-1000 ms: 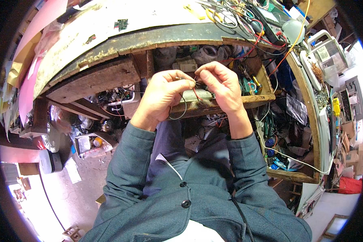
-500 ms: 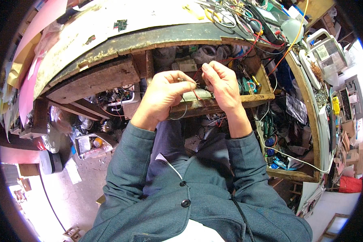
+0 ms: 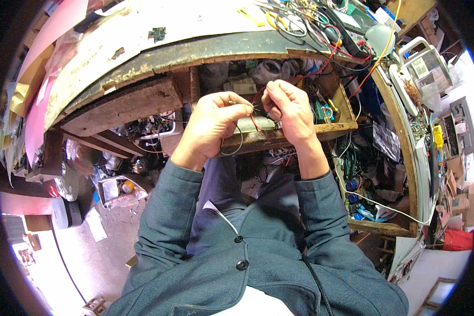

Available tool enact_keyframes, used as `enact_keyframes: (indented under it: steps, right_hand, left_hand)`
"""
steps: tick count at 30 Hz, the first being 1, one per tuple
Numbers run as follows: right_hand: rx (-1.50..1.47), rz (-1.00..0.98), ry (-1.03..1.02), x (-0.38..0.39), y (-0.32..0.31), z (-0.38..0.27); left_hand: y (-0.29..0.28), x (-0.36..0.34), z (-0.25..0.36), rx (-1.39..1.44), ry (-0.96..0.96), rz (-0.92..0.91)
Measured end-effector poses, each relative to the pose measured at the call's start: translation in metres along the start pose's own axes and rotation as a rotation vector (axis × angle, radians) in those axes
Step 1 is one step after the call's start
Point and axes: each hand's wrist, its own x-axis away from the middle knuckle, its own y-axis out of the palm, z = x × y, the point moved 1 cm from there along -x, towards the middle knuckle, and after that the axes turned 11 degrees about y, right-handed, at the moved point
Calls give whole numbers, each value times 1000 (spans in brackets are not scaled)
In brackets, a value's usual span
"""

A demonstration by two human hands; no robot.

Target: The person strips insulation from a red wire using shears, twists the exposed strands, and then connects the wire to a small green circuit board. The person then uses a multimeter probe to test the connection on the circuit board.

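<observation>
Over the open wooden drawer [image 3: 321,128], my left hand [image 3: 211,124] pinches a thin wire between thumb and forefinger. Fine bare strands fan out at its fingertips. A grey wire [image 3: 242,141] loops down below this hand. My right hand [image 3: 291,110] is closed, thumb against curled fingers, a short gap to the right of the left fingertips. Between the hands curves a thin red wire [image 3: 255,123], which runs toward the right palm; its end there is hidden by the fingers.
The workbench [image 3: 195,47] above the drawer carries a small green circuit board [image 3: 157,35] and a tangle of cables [image 3: 305,26]. On the right stands a wooden bin [image 3: 413,174] of cables and parts. A white box [image 3: 110,190] sits at lower left.
My right hand has shifted very slightly and its fingers have rolled a little. The red wire between the hands shows more openly. My left hand has barely moved.
</observation>
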Motion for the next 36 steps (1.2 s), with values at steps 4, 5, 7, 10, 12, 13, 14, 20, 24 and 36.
enact_keyframes:
  steps: [4, 5, 7, 10, 12, 13, 14, 20, 24, 36]
  right_hand:
    - [46, -65, -32, 3, 3, -2]
    - [77, -60, -39, 3, 4, 0]
    - [144, -43, -51, 3, 6, 1]
    - [220, -23, -74, 2, 5, -1]
    - [135, -17, -18, 0, 1, 2]
    - [93, -14, 10, -1, 1, 1]
    - [72, -30, 12, 0, 3, -1]
    - [210, -28, -126, 2, 7, 2]
    - [148, -11, -87, 4, 6, -2]
    - [-111, 39, 52, 1, 0, 2]
  left_hand:
    - [-1, 1, 5, 31, -30, -1]
    - [-1, 2, 7, 38, -35, -11]
    - [6, 2, 4, 36, 3, 5]
    - [2, 1, 0, 29, 16, 20]
    - [0, 2, 2, 24, 0, 30]
    - [3, 4, 9, 24, -14, 36]
    - [4, 4, 13, 23, -27, 43]
    - [4, 2, 6, 47, 12, 39]
    - [6, 5, 12, 20, 6, 31]
    - [4, 2, 13, 75, 4, 63]
